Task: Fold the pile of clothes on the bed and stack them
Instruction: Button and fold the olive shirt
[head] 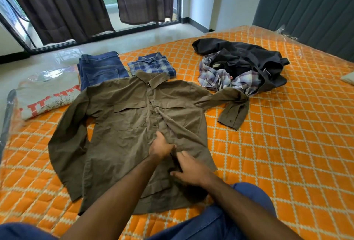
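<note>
An olive-brown long-sleeved shirt (122,124) lies spread face up on the orange quilted bed (277,144), collar away from me, its right-hand sleeve bent near the pile. My left hand (161,146) pinches the button placket at the shirt's lower middle. My right hand (188,169) grips the same front edge just below it. Beyond the shirt lie folded blue jeans (101,67), a folded blue plaid shirt (153,65) and a folded grey printed T-shirt (46,94). An unfolded pile (241,65) of dark garments and a pale plaid shirt sits at the right.
My blue-trousered knees (220,220) rest at the bed's near edge. Clear plastic wrap (287,32) covers the mattress edges. A grey padded headboard (310,6) stands at the right. Dark curtains (57,4) hang over glass doors beyond the floor. A pale pillow corner (347,78) shows far right.
</note>
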